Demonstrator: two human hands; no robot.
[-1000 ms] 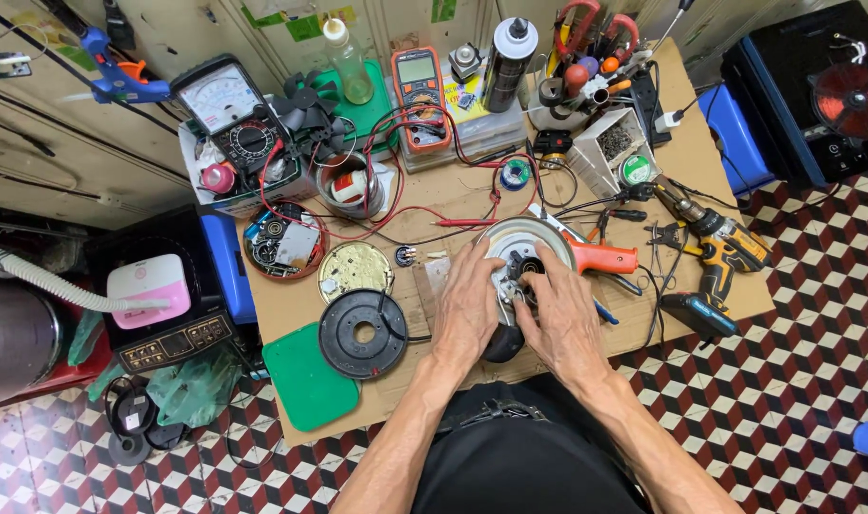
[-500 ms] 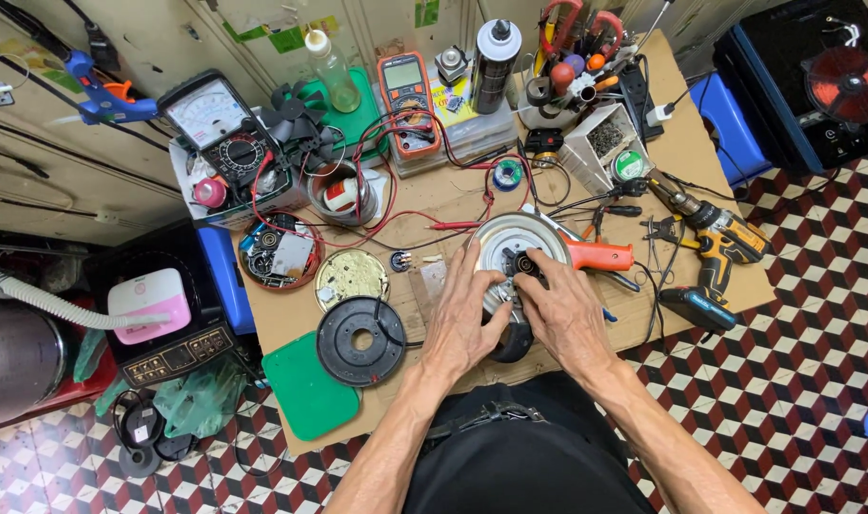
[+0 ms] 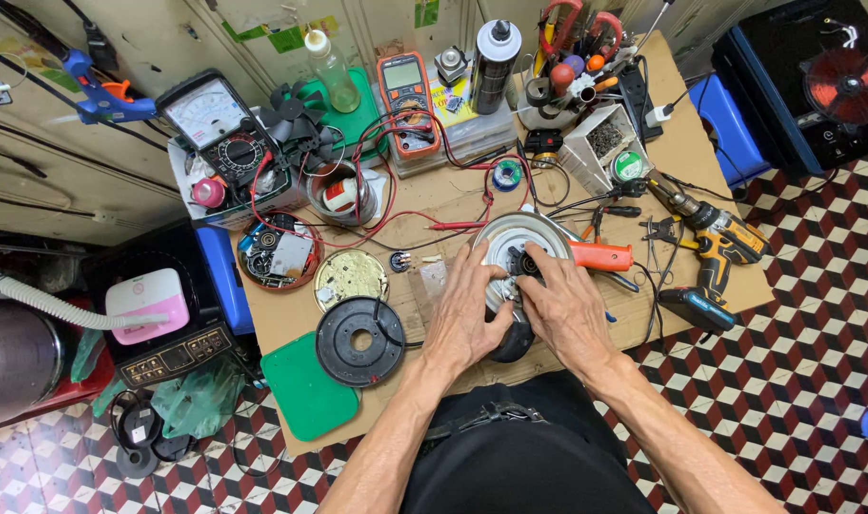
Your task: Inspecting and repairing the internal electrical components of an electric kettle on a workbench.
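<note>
Motor housing (image 3: 524, 249) between hands: left hand (image 3: 465, 312), right hand (image 3: 562, 309) both gripping it.

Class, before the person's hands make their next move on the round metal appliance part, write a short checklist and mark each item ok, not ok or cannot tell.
1. Both hands on the part: left hand and right hand rest on the round metal appliance part: ok.
2. Part supported by the cardboard-covered table: ok.
3. Fingertip grip at the centre: hidden by the hands: cannot tell.
4. Orange-handled tool lies clear of the right hand: not ok, it lies close beside it.
5. Red test lead off the part: ok.
6. Cordless drill away from the hands: ok.
</note>
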